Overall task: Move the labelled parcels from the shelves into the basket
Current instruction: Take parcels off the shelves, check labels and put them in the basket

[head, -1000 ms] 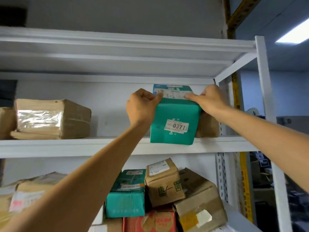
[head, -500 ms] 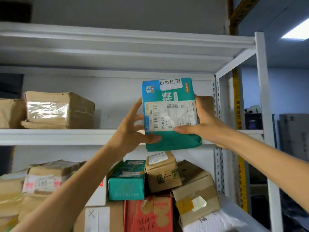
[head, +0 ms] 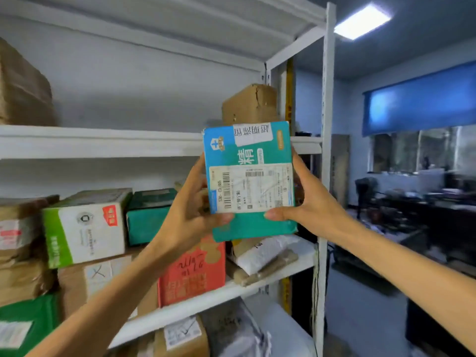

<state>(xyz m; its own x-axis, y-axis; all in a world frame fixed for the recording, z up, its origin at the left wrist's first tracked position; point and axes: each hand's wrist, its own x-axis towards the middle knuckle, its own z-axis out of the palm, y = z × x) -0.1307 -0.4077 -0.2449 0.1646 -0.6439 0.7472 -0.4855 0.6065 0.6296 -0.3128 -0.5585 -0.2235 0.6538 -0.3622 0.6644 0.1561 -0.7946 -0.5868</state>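
Both hands grip one teal parcel (head: pixel 249 181): the left hand (head: pixel 190 215) curls round its left edge, the right hand (head: pixel 309 204) round its right. It is held clear in front of the shelves (head: pixel 103 141), label facing out. A brown box (head: pixel 249 104), a red box (head: pixel 192 274) and many others lie shelved. No basket shows, so most work seems left.

Lit ceiling panel (head: pixel 362 21), blue window blind (head: pixel 422 99), dark cluttered desks (head: pixel 438 210) at right.

Two hands (head: pixel 189 215) (head: pixel 310 210), one parcel (head: pixel 248 176) held
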